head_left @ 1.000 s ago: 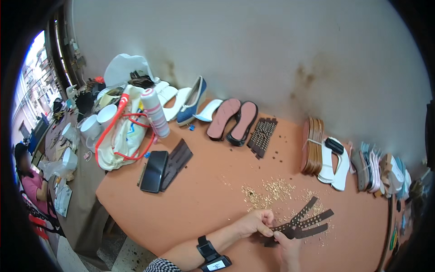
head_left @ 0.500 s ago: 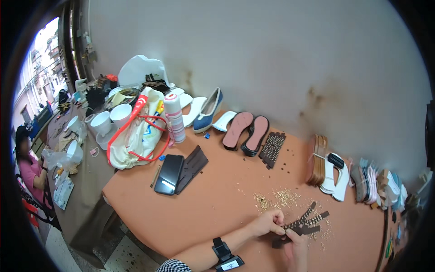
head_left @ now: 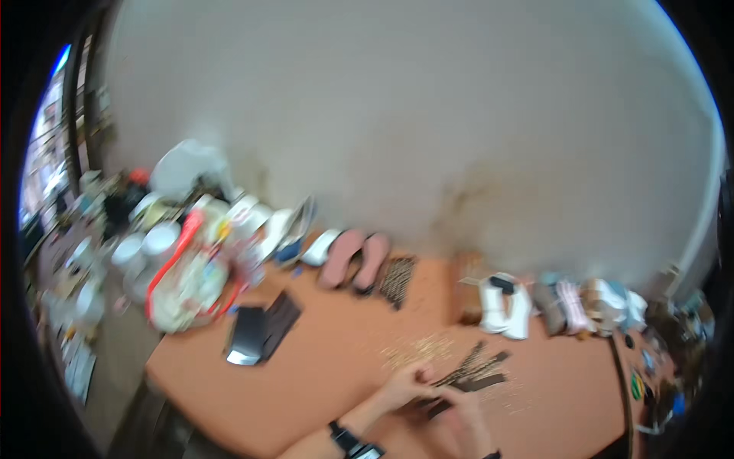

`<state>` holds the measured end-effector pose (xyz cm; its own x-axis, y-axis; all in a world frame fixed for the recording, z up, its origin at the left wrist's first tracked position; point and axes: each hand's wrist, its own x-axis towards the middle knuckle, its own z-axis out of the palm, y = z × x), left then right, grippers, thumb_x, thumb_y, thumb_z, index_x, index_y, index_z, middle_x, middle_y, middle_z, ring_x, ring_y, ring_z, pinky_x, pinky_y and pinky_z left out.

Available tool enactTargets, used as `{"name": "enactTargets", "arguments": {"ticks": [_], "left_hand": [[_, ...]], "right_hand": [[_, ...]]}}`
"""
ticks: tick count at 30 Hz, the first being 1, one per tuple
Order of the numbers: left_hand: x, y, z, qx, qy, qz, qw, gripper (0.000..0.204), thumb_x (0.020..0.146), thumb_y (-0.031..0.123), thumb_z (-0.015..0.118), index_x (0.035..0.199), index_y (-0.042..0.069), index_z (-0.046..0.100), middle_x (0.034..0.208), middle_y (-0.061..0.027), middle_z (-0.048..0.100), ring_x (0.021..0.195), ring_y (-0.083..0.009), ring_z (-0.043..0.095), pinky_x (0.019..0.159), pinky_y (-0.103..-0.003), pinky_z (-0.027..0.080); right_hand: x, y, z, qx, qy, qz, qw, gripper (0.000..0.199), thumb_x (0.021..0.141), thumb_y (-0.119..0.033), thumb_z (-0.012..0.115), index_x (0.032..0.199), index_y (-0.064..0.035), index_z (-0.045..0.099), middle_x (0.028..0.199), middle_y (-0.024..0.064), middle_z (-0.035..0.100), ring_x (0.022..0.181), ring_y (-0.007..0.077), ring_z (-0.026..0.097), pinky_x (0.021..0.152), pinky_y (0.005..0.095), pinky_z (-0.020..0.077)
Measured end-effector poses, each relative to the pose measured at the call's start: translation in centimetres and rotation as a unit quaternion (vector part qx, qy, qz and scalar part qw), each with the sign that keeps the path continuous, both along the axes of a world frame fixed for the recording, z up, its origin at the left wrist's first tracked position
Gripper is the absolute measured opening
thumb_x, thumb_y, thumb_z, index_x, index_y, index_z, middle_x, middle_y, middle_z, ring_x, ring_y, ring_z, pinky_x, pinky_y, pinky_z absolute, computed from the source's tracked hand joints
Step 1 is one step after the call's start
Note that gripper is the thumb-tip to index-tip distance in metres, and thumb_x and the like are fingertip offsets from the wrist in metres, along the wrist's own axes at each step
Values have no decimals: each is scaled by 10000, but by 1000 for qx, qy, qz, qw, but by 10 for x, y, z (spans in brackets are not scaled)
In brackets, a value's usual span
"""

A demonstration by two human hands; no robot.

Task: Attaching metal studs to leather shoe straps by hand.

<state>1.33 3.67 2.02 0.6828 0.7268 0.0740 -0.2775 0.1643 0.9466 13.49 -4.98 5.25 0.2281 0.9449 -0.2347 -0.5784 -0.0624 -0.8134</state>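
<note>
1. Fingers of the left hand (head_left: 405, 388) look pinched together on the left end of the brown studded strips (head_left: 486, 382); blur hides the exact grip.
2. Gold bits (head_left: 417, 350) lie scattered just beyond.
3. Fingers of the right hand (head_left: 462, 419) pinch just beside, equally near.
4. From both, the strips fan right and far, long axis slanting.
5. Bench (head_left: 581, 390) stretches right to its edge.

We take this for a shoemaking workshop. Along the back of our orange-brown counter (head_left: 214, 390) stand a blue-toed shoe (head_left: 289, 252), pink-topped soles (head_left: 342, 258), a brown stack of soles (head_left: 467, 298), white sole-shaped pieces (head_left: 519, 312) and bundled shoe parts (head_left: 572, 307). Nearer us, small gold-coloured studs (head_left: 413, 349) lie scattered beside dark studded straps (head_left: 483, 382), and the wall (head_left: 462, 200) behind is stained brown.
</note>
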Motion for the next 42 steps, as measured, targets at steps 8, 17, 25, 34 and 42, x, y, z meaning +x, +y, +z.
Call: {"name": "enactTargets", "arguments": {"ticks": [8,17,25,34,42], "left_hand": [[-22,0,2,-58,-87,47,993,191,664,-34,685,727,60,531,659,-15,544,616,-125,544,573,-236,465],[-16,22,-29,-65,-50,0,997,276,649,-110,645,816,74,524,864,-70,588,789,-168,580,708,-286,494],[-17,21,-45,-203,-71,-10,976,322,605,-168,658,783,38,485,757,-53,532,672,-166,577,636,-278,528],[-18,2,-7,-37,20,96,994,351,623,-152,666,797,37,427,781,-106,566,707,-170,573,644,-290,509],[-13,-5,0,-66,-25,54,996,329,640,-142,665,800,47,449,800,-58,539,739,-140,561,655,-248,495]], "right_hand": [[-33,-13,37,4,-26,-27,999,65,763,-48,616,787,9,638,671,21,604,589,108,558,497,222,435],[-9,19,-17,44,-98,-25,994,160,751,7,604,909,10,581,803,52,601,702,144,577,630,250,479],[1,19,-23,101,30,21,994,258,744,68,603,971,-16,512,872,14,543,782,115,545,707,232,464],[-2,18,-27,97,60,26,993,273,764,45,594,1021,12,508,915,32,551,833,120,536,748,254,465],[11,14,-22,54,124,57,989,161,751,34,613,901,-1,565,834,48,594,754,131,579,664,257,481]]}}
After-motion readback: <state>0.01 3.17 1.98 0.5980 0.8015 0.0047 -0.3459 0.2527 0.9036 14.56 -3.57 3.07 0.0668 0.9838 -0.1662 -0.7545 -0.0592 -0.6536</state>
